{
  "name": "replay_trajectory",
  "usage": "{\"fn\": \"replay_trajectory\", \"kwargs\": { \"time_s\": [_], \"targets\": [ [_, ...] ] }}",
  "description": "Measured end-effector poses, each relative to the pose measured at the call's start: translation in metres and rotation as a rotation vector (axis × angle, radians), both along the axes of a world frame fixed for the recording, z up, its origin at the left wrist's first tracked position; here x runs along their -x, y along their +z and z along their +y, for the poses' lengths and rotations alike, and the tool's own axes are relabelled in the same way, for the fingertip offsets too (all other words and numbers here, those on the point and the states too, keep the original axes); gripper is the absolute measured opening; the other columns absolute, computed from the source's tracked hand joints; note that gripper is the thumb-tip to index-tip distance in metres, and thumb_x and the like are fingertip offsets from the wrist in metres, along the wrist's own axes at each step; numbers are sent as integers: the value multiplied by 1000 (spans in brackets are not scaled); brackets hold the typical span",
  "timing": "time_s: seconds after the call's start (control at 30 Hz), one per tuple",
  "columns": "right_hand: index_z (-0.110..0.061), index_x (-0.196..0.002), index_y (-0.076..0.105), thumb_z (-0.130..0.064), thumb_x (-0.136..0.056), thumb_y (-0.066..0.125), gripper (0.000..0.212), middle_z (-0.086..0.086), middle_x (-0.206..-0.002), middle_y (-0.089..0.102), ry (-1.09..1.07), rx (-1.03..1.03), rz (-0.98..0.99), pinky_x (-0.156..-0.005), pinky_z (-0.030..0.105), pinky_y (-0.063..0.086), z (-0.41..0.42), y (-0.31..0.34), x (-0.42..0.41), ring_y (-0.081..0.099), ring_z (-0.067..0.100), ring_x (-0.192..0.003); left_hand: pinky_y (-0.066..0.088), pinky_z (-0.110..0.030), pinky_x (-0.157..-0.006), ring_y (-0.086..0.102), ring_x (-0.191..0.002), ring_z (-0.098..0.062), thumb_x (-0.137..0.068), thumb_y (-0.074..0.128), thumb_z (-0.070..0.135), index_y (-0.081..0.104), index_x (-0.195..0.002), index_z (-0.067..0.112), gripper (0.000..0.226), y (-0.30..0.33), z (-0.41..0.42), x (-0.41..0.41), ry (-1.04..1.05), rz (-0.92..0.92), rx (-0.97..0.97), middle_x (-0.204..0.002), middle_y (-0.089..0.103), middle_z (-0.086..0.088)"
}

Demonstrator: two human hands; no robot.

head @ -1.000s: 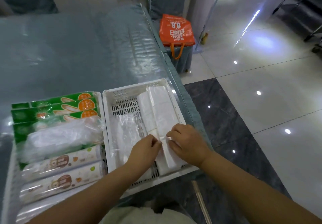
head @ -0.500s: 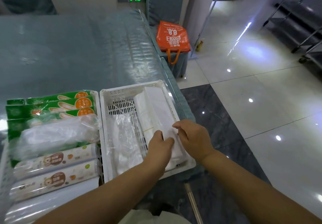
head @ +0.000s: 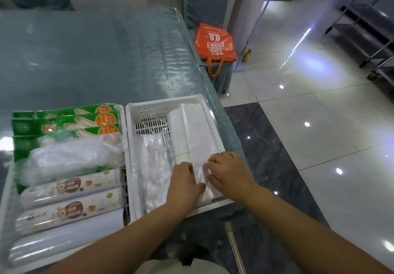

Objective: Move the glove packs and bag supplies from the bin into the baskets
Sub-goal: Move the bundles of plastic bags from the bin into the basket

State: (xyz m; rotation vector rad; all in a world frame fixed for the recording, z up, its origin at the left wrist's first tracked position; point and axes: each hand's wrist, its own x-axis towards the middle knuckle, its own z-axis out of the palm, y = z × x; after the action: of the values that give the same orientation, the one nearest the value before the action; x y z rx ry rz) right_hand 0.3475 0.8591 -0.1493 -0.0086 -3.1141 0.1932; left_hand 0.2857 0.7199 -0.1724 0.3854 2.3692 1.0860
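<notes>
Two white slotted baskets stand side by side at the table's near edge. The right basket (head: 149,108) holds a long white bag pack (head: 197,133) along its right side and a clear glove pack (head: 152,162) to the left of it. My left hand (head: 184,185) and my right hand (head: 231,174) both press on the near end of the white bag pack, fingers curled over it. The left basket (head: 122,113) is filled with green boxes (head: 66,122), a clear bag bundle (head: 70,158) and several printed rolls (head: 70,188).
The table (head: 96,60) has a grey-blue cover under clear plastic. An orange shopping bag (head: 214,43) sits on a covered stool beyond the table's right edge. Glossy tiled floor (head: 319,124) lies to the right, metal racks (head: 373,34) at far right.
Both hands have slid a little along the near end of the white bag pack, staying on it. The view shifted slightly; the baskets' contents stayed put.
</notes>
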Motion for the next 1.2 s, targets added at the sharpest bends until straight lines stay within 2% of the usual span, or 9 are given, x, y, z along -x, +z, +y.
{"fn": "replay_trajectory", "kwargs": {
  "time_s": [0.13, 0.3, 0.47, 0.6, 0.7, 0.8, 0.87, 1.03, 1.2],
  "targets": [
    [-21, -104, 66, -27, -88, 56, 20, 1, -103, 67, -24, 13, 28, -91, 36, 45, -1, 1, 8, 60, 18, -93, 40, -18, -56, 51, -69, -7, -71, 74, 19, 45, -93, 23, 37, 0, 0, 6, -34, -74, -15, -92, 50, 1],
    [-17, -95, 71, -16, -80, 69, 15, 2, -90, 73, -11, 77, 173, -80, 34, 51, -20, 19, 33, 66, 16, -79, 46, -18, -65, 58, -79, -8, -79, 68, 17, 48, -111, 22, 38, 28, -21, 21, 58, -149, -114, -104, 53, 6],
    [-13, -89, 72, -9, -78, 70, 12, 5, -82, 74, 181, 149, 332, -70, 32, 52, -72, 59, 87, 67, 21, -72, 42, -12, -63, 58, -74, 1, -78, 67, 16, 53, -89, 36, 27, 105, -93, 63, 97, 154, -197, -85, 61, 16],
    [-13, -84, 72, -7, -76, 67, 11, 6, -77, 71, 370, 160, 507, -66, 33, 45, -147, 109, 142, 64, 28, -69, 49, -22, -68, 61, -70, -3, -75, 68, 15, 60, -81, 32, 19, 175, -185, 98, 196, 378, -186, -74, 64, 15],
    [-12, -81, 73, -6, -73, 66, 12, 7, -71, 68, 482, 181, 622, -65, 34, 40, -216, 147, 179, 63, 29, -66, 44, -23, -66, 60, -67, -9, -74, 68, 14, 63, -81, 28, 17, 214, -266, 112, 277, 558, -46, -69, 63, 11],
    [-10, -78, 73, -7, -77, 65, 9, 8, -69, 68, 614, 198, 695, -64, 34, 45, -290, 176, 208, 62, 30, -64, 39, -25, -67, 60, -78, -19, -77, 66, 19, 65, -91, 22, 14, 236, -356, 117, 308, 762, 199, -84, 66, 4],
    [-9, -79, 74, -6, -78, 65, 9, 9, -73, 71, 701, 220, 720, -64, 36, 50, -344, 190, 226, 64, 30, -65, 38, -27, -67, 59, -85, -20, -81, 61, 24, 62, -97, 23, 16, 242, -419, 121, 301, 818, 373, -92, 65, 4],
    [-8, -86, 73, -4, -76, 68, 12, 9, -78, 73, 856, 203, 670, -67, 35, 50, -482, 203, 266, 66, 28, -68, 46, -35, -74, 56, -103, -24, -86, 55, 28, 61, -106, 24, 21, 229, -569, 141, 314, 790, 643, -106, 64, 2],
    [-10, -87, 73, -7, -75, 66, 14, 10, -78, 72, 920, 91, 407, -66, 37, 51, -601, 184, 310, 66, 33, -70, 50, -33, -74, 58, -102, -22, -87, 51, 31, 59, -110, 24, 26, 203, -685, 175, 154, 710, 870, -107, 63, 4]
  ]
}}
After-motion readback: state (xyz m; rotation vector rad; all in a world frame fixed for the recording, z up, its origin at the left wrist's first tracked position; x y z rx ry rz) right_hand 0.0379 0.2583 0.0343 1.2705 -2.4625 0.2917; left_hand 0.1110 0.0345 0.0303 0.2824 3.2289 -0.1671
